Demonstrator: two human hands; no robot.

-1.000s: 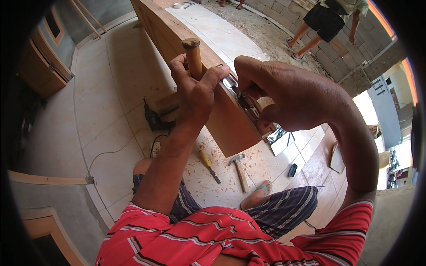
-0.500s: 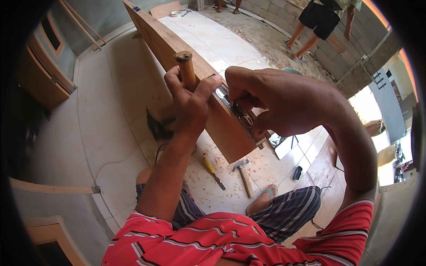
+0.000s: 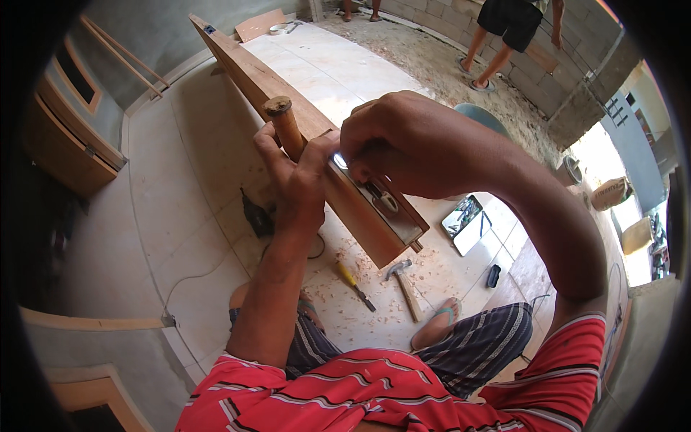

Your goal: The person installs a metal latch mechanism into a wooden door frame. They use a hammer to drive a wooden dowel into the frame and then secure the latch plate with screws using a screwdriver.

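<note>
A long wooden door panel (image 3: 363,227) stands on its edge in front of me, running away to the upper left. Metal lock hardware (image 3: 385,199) shows in its upper edge near the close end. My left hand (image 3: 296,176) is closed round the wooden handle of a chisel (image 3: 289,133), whose battered, ringed end points up. The chisel's blade is hidden, and the left thumb lies at the panel's edge. My right hand (image 3: 403,147) bends over the same edge beside the left thumb, its fingers curled down at the bright metal. What those fingertips pinch is hidden.
On the floor lie a yellow-handled chisel (image 3: 355,286), a claw hammer (image 3: 407,288), wood shavings, a dark power drill (image 3: 257,214) and a tray of small parts (image 3: 466,223). Another person (image 3: 504,36) stands at the far right. A bucket (image 3: 484,119) is behind my right arm.
My right hand has shifted away from the panel's close end toward my left hand, uncovering more of the lock hardware. The left hand keeps hold of the chisel. The whole view has shifted slightly.
</note>
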